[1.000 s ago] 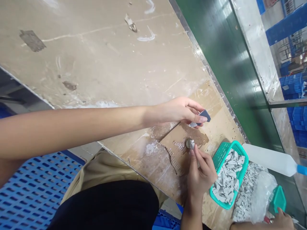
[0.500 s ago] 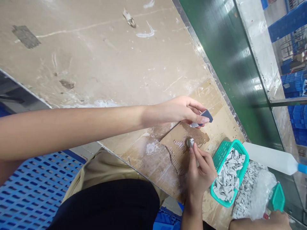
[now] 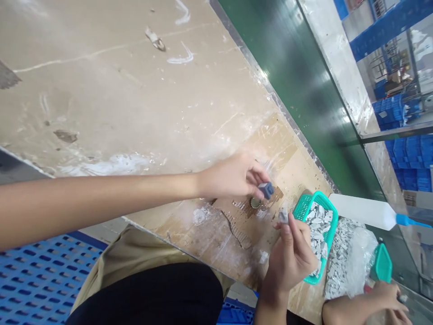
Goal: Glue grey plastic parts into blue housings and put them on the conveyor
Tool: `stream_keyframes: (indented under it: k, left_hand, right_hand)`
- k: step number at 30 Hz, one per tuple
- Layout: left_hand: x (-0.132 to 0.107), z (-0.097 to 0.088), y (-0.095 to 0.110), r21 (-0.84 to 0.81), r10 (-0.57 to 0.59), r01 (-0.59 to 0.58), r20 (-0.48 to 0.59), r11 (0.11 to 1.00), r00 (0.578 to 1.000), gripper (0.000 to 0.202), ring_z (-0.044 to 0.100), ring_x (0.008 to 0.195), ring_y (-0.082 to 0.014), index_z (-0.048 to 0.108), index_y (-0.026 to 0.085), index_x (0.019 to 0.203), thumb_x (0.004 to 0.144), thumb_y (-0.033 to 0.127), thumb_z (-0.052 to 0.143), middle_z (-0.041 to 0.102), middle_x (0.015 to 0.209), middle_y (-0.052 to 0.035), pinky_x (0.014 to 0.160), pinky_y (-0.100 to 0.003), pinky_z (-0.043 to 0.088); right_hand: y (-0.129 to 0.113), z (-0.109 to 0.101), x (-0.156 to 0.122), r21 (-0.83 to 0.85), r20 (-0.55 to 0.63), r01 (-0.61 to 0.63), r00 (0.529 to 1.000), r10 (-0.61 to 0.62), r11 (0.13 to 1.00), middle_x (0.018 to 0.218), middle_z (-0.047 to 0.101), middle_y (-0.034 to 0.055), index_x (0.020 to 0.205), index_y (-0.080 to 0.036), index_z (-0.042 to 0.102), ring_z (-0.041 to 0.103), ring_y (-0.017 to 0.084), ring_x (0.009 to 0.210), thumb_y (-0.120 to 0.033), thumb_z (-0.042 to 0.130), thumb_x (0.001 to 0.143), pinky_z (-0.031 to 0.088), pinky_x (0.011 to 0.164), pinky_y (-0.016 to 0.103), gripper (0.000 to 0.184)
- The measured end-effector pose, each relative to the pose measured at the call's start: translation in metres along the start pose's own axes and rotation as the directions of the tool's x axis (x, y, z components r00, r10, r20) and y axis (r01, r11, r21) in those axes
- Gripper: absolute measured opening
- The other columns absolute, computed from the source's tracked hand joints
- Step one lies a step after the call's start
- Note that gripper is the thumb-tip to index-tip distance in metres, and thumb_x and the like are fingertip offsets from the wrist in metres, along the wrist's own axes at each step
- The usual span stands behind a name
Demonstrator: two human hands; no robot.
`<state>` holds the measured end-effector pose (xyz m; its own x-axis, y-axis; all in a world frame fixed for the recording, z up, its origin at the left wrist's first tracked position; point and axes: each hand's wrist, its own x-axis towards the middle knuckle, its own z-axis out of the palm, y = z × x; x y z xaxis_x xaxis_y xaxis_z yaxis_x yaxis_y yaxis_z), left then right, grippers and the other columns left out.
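Note:
My left hand (image 3: pixel 233 178) pinches a small slate-blue block (image 3: pixel 266 190) between its fingertips, just above a round metal disc (image 3: pixel 255 203) lying on a worn cardboard patch (image 3: pixel 267 162). My right hand (image 3: pixel 289 259) holds a small pale grey piece (image 3: pixel 283 215) upright between thumb and forefinger, and it is apart from the disc. That hand is nearest a teal plastic basket (image 3: pixel 333 228) heaped with similar grey pieces.
A long stained board (image 3: pixel 101 99) runs under everything, edged by metal and green panelling. A plastic bag of grey pieces (image 3: pixel 338 266), a white squeeze bottle (image 3: pixel 361 211) and a teal object (image 3: pixel 382 264) lie right. A co-worker's hand (image 3: pixel 385 300) is at lower right.
My left hand has dropped toward the disc with the block. My right hand has lifted the grey piece off the disc, up and rightward. The whole view has shifted slightly left.

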<state>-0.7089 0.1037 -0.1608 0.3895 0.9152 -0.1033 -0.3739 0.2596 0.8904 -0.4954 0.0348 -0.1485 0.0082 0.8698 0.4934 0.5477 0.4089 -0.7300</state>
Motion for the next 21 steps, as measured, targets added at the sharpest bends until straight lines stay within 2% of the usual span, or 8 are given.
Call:
stream_keyframes:
  k: [5, 9, 16, 21]
  left_hand:
    - [-0.011, 0.016, -0.002, -0.100, -0.076, 0.087, 0.117, 0.991, 0.990, 0.025, 0.074, 0.071, -0.0149, 0.072, 0.014, 0.082, 0.071, -0.004, 0.059, 0.077, 0.084, -0.0035, 0.070, -0.023, 0.060]
    - [-0.014, 0.020, 0.007, -0.120, -0.101, 0.118, 0.135, 0.986, 0.986, 0.029, 0.073, 0.065, -0.0122, 0.072, 0.014, 0.079, 0.069, -0.008, 0.055, 0.076, 0.078, -0.0014, 0.065, -0.018, 0.059]
    - [-0.017, 0.020, 0.007, -0.107, -0.048, 0.063, 0.137, 0.992, 0.989, 0.029, 0.076, 0.071, -0.0143, 0.072, 0.013, 0.082, 0.071, -0.008, 0.056, 0.078, 0.082, -0.0026, 0.070, -0.019, 0.062]
    - [-0.021, 0.023, 0.003, -0.086, 0.047, -0.040, 0.083, 0.995, 0.995, 0.029, 0.076, 0.078, -0.0152, 0.072, 0.013, 0.082, 0.069, -0.008, 0.057, 0.078, 0.083, -0.0023, 0.073, -0.019, 0.062]
  right_hand:
    - [-0.015, 0.001, 0.004, 0.025, 0.009, 0.056, 0.998, -0.057, 0.998, 0.090, 0.064, 0.0030, 0.117, -0.031, 0.074, 0.062, 0.015, 0.076, -0.012, 0.066, 0.092, 0.049, 0.060, 0.029, 0.032]
    - [-0.022, 0.002, 0.006, 0.030, 0.070, 0.052, 0.996, -0.054, 0.998, 0.094, 0.065, 0.0035, 0.118, -0.033, 0.073, 0.064, 0.016, 0.080, -0.010, 0.064, 0.093, 0.053, 0.064, 0.032, 0.035]
    - [-0.024, 0.000, 0.007, -0.035, 0.153, 0.073, 0.986, -0.067, 0.997, 0.097, 0.066, 0.0043, 0.120, -0.034, 0.072, 0.067, 0.017, 0.082, -0.009, 0.064, 0.092, 0.058, 0.064, 0.032, 0.038]
    - [-0.028, 0.000, 0.008, -0.055, 0.202, 0.034, 0.979, -0.022, 0.998, 0.098, 0.067, 0.0034, 0.121, -0.035, 0.071, 0.067, 0.016, 0.084, -0.006, 0.064, 0.092, 0.060, 0.064, 0.029, 0.041]
